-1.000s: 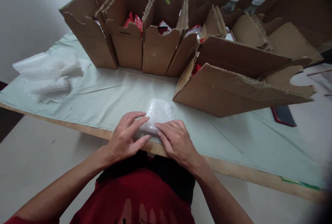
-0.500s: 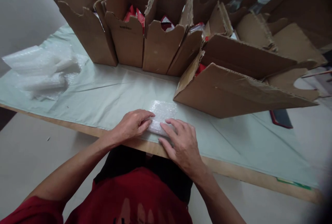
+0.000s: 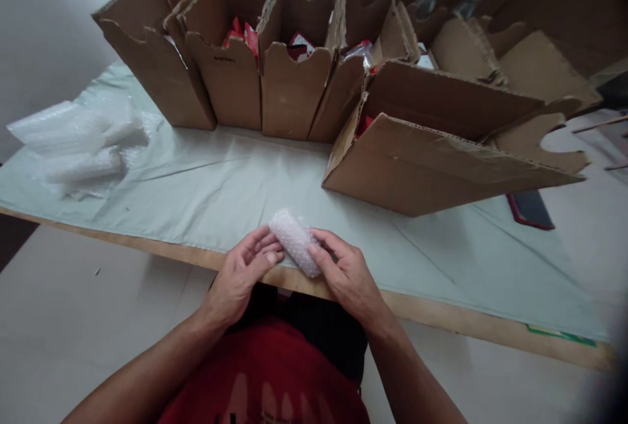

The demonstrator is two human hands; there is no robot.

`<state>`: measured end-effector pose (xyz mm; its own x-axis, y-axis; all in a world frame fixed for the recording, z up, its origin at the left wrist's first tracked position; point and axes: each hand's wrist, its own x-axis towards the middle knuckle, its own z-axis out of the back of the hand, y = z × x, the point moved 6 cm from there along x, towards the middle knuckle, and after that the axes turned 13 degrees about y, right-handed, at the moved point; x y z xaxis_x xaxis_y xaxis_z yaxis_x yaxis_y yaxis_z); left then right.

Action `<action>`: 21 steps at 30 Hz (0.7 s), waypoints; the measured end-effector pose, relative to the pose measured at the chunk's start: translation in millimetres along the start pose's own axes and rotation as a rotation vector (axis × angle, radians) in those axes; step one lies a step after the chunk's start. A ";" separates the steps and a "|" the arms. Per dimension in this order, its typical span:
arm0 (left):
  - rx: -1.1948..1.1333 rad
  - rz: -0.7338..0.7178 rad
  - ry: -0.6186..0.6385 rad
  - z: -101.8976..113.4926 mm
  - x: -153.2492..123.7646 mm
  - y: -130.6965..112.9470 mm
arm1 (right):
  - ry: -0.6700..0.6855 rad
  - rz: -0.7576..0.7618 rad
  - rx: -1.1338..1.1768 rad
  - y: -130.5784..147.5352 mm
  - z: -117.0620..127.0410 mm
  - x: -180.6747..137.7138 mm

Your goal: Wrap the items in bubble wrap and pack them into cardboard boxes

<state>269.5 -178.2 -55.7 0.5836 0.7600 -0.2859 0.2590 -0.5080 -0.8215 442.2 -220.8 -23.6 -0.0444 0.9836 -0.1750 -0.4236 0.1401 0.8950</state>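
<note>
A small bubble-wrap bundle (image 3: 296, 250), rolled into a short white cylinder, is held between both hands just above the near edge of the table (image 3: 206, 182). My left hand (image 3: 243, 273) pinches its left end with curled fingers. My right hand (image 3: 346, 273) grips its right side, thumb on top. What the wrap encloses is hidden.
A row of open cardboard boxes (image 3: 230, 77) with red packets stands along the back. A larger tilted cardboard box (image 3: 441, 156) lies to the right. A pile of loose bubble wrap (image 3: 78, 139) sits at the left. A dark phone-like object (image 3: 530, 208) lies at the right.
The bubble wrap lay flat under my fingers on the table; now it is rolled into a cylinder and lifted between both hands near the table's edge.
</note>
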 end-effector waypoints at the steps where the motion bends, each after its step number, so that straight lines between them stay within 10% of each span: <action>1: -0.078 0.019 0.030 -6.9 2.2 3.8 | 0.034 -0.002 0.072 1.4 -5.2 -0.9; 9: 0.054 -0.053 0.112 -20.4 6.1 -2.9 | -0.179 0.067 -0.055 6.4 11.9 -20.2; 15: 0.460 -0.049 0.370 -42.2 -6.6 -8.5 | 0.173 0.033 0.130 21.1 10.6 -17.6; 21: 0.458 0.015 0.472 -50.4 0.5 9.5 | -0.009 0.050 0.059 32.7 33.0 -24.1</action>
<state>311.0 -203.1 -38.8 0.8865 0.4417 -0.1379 -0.0452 -0.2140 -0.9758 459.3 -236.2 23.4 -0.0562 0.9905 -0.1256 -0.3670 0.0965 0.9252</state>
